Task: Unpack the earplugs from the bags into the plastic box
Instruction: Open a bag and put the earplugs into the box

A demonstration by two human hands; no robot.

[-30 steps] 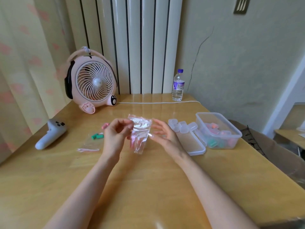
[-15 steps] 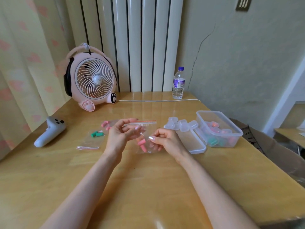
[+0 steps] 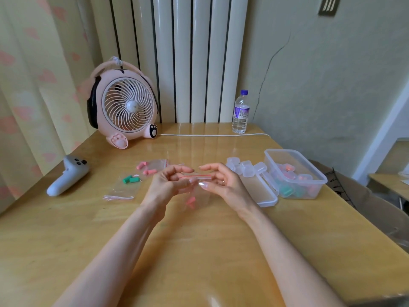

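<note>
The bag (image 3: pixel 200 191) hangs between my two hands, left of the plastic box (image 3: pixel 309 191), its red zip strip level at the top and two pink earplugs (image 3: pixel 190 200) lying in its bottom. The clear film is hard to make out against the table (image 3: pixel 199 251), and its left top corner is hidden behind my curled fingers. My left hand (image 3: pixel 164 185) pinches one end of the zip edge with the fingers bent in; my right hand (image 3: pixel 225 183) pinches the other end between thumb and fingers, forefinger arched above.

Half a second ago only my left hand held the strip, while the right was curled low on the bag; now both are up at the strip and the bag hangs lower.

The earplugs inside the plastic box are blurred through its wall. Well left of the plastic box lie two more bags, one with green earplugs (image 3: pixel 131 179).
</note>
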